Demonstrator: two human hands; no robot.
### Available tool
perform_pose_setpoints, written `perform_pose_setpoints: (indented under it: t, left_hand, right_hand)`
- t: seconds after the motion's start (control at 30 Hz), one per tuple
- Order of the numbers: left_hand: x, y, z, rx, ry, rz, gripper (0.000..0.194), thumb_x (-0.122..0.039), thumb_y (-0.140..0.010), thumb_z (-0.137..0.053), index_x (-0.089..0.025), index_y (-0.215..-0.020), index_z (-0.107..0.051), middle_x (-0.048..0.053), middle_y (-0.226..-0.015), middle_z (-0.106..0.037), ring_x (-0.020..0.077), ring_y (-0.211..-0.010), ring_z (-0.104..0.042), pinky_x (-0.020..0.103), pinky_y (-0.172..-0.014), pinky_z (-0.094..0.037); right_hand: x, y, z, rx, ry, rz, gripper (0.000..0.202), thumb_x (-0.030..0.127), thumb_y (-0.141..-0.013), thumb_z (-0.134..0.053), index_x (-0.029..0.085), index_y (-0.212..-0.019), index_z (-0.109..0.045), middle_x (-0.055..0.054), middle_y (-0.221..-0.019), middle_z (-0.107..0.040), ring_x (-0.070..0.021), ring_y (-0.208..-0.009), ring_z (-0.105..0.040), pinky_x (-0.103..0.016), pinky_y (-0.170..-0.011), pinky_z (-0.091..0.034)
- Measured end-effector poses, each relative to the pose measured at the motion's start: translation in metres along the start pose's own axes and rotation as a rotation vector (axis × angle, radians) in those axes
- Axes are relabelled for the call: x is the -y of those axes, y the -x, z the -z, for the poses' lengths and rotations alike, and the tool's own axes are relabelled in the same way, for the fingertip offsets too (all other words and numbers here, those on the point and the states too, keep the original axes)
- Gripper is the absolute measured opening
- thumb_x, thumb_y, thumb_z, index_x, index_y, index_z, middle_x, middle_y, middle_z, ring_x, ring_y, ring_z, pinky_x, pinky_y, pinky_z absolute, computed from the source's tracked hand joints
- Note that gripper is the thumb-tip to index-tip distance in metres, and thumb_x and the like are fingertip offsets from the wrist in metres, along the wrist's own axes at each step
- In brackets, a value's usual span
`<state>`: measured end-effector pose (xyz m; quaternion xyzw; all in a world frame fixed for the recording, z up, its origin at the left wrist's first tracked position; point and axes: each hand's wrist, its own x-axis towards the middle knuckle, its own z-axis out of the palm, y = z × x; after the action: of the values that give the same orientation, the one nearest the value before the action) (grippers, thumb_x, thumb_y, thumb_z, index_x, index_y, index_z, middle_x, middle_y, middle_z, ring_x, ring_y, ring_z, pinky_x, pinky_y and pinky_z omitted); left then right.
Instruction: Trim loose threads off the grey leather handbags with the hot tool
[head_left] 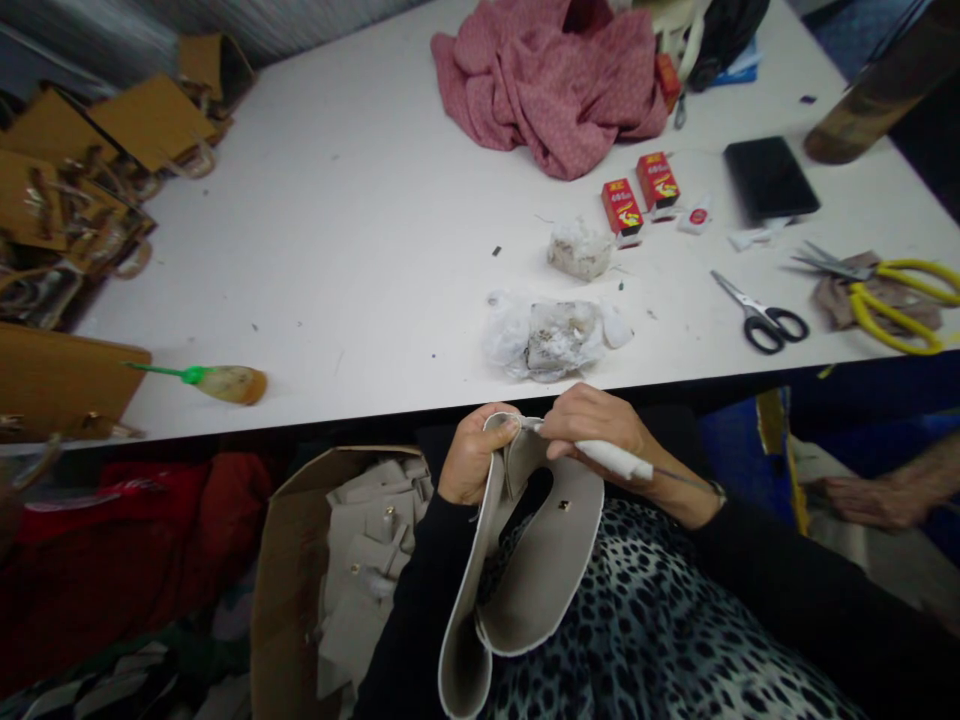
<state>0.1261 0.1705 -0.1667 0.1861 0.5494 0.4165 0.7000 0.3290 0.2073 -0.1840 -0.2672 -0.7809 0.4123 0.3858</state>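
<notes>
A light grey, curved leather-like piece (551,570) with a small metal fitting hangs over the lap, below the table's front edge. My left hand (471,458) pinches its upper edge between thumb and fingers. Just to the right, my right hand (596,425) is closed around a slim tool with a white-wrapped handle (613,459). The tool's front end is at the piece's top edge, near my left thumb; its tip is too small to make out. Beyond the hands, a whitish block in clear plastic (562,337) lies on the table.
On the white table (360,220) are a green-tipped bottle (229,383), black-handled scissors (761,315), yellow-handled scissors (892,305), red boxes (622,208) and pink cloth (555,80). Brown bags (150,120) stand left. A carton (289,590) holds grey pieces. Another person's hand (874,500) shows right.
</notes>
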Motion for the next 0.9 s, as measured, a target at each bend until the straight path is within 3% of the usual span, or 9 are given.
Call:
perform_pose_setpoints:
  t: [0.1, 0.23, 0.3, 0.37, 0.53, 0.73, 0.9]
  left_hand:
    - [0.0, 0.0, -0.001, 0.01, -0.023, -0.021, 0.041, -0.037, -0.057, -0.093, -0.014, -0.078, -0.067, -0.001, -0.062, -0.062, 0.0111, -0.055, -0.05, 0.025, -0.058, -0.038]
    - [-0.001, 0.003, -0.005, 0.01, -0.063, -0.061, 0.039, -0.037, -0.06, -0.092, -0.014, -0.079, -0.067, -0.001, -0.063, -0.06, 0.0112, -0.056, -0.049, 0.025, -0.058, -0.038]
    - [-0.001, 0.004, -0.007, 0.023, -0.099, -0.071, 0.038, -0.039, -0.062, -0.091, -0.014, -0.079, -0.067, -0.001, -0.063, -0.06, 0.0114, -0.056, -0.049, 0.026, -0.058, -0.037]
    - [-0.001, 0.004, -0.01, 0.034, -0.144, -0.088, 0.037, -0.04, -0.063, -0.09, -0.015, -0.079, -0.067, -0.002, -0.062, -0.058, 0.0111, -0.056, -0.048, 0.025, -0.057, -0.036]
    - [-0.002, 0.011, -0.016, 0.059, -0.302, -0.16, 0.034, -0.042, -0.071, -0.085, -0.015, -0.085, -0.069, -0.002, -0.066, -0.058, 0.0118, -0.06, -0.048, 0.025, -0.059, -0.037]
    - [-0.002, 0.025, -0.021, 0.087, -0.496, -0.3, 0.025, -0.04, -0.083, -0.076, -0.016, -0.086, -0.07, -0.001, -0.071, -0.062, 0.0125, -0.063, -0.05, 0.026, -0.062, -0.039]
    - [-0.002, 0.038, -0.031, 0.07, -0.656, -0.452, 0.012, -0.028, -0.083, -0.072, -0.017, -0.077, -0.071, 0.0, -0.074, -0.066, 0.0149, -0.071, -0.056, 0.027, -0.07, -0.043]
  right_hand:
    - [0.007, 0.006, 0.007, -0.042, 0.002, 0.019, 0.02, 0.045, -0.096, -0.07, 0.027, -0.099, -0.077, -0.005, -0.091, -0.076, -0.0232, -0.087, -0.068, -0.04, -0.083, -0.052]
    - [0.016, 0.014, 0.016, -0.368, -0.228, -0.221, 0.026, 0.048, -0.102, -0.06, 0.027, -0.11, -0.074, -0.004, -0.091, -0.078, -0.0214, -0.085, -0.073, -0.038, -0.082, -0.058]
    - [0.019, 0.016, 0.016, -0.441, -0.266, -0.319, 0.028, 0.046, -0.104, -0.057, 0.027, -0.122, -0.07, -0.004, -0.093, -0.08, -0.0202, -0.085, -0.075, -0.037, -0.083, -0.06]
    - [0.022, 0.017, 0.013, -0.436, -0.274, -0.366, 0.028, 0.045, -0.105, -0.056, 0.026, -0.122, -0.069, -0.004, -0.095, -0.08, -0.0193, -0.086, -0.076, -0.034, -0.083, -0.061]
    - [0.027, 0.019, 0.001, -0.349, -0.144, -0.4, 0.022, 0.044, -0.098, -0.067, 0.023, -0.103, -0.072, -0.005, -0.105, -0.079, -0.0203, -0.094, -0.075, -0.031, -0.083, -0.058]
    - [0.033, 0.029, -0.004, -0.165, -0.032, -0.374, 0.032, 0.049, -0.09, -0.077, 0.022, -0.104, -0.067, 0.0, -0.089, -0.072, -0.0148, -0.075, -0.065, -0.024, -0.067, -0.047]
    - [0.047, 0.03, -0.008, -0.146, 0.05, -0.296, 0.042, 0.051, -0.084, -0.083, 0.021, -0.099, -0.058, 0.003, -0.084, -0.058, -0.012, -0.072, -0.052, -0.024, -0.065, -0.04]
